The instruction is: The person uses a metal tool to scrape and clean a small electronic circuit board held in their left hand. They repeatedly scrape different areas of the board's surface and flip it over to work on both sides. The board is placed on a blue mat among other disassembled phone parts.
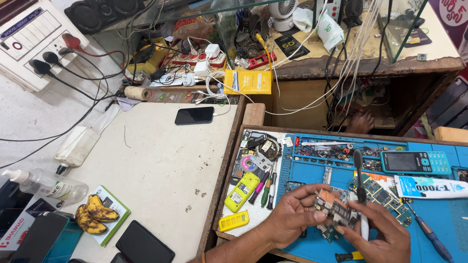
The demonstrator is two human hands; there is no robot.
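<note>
Between left-hand fingers [306,200]: circuit board [333,208]

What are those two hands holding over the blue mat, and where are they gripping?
The left hand pinches a small circuit board by its left edge. The right hand grips a brush by its lower handle, head upward.

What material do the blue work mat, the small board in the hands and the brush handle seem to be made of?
Blue mat: likely silicone rubber, matte, with moulded compartments.
Circuit board in the left hand: rigid laminate with dull metal shields.
Brush in the right hand: probably plastic, white handle, dark head.
</note>
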